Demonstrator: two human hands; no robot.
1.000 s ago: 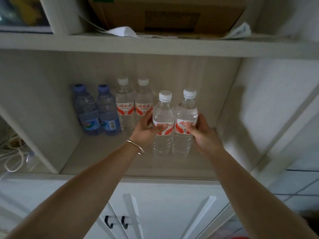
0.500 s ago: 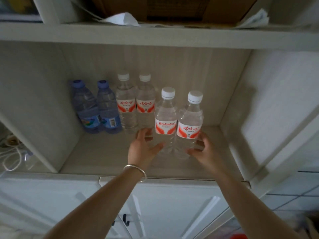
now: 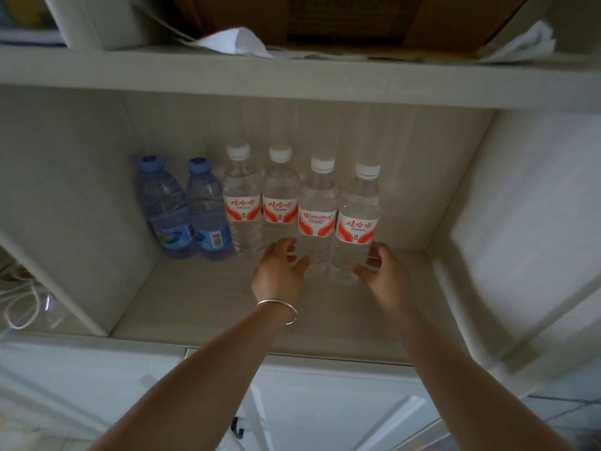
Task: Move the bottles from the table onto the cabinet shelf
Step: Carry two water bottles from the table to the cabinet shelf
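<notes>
A pale cabinet shelf (image 3: 201,307) forms an open compartment with a ribbed back wall; a second board above it carries a cardboard box (image 3: 341,21) and loose paper (image 3: 234,40). White doors (image 3: 325,408) close the unit below, and white cords (image 3: 19,297) lie in the compartment to the left. Both forearms reach into the compartment from below. The left hand (image 3: 279,271), with a bangle (image 3: 279,309) at the wrist, and the right hand (image 3: 383,271) are released, fingers loosely spread and grasping nothing. Six bottles stand upright in a row: two blue bottles (image 3: 185,209) at left, then four clear bottles (image 3: 299,209) with white caps and red labels. The hands flank the bases of the two rightmost clear bottles, fingertips at or just beside them; contact cannot be told.
</notes>
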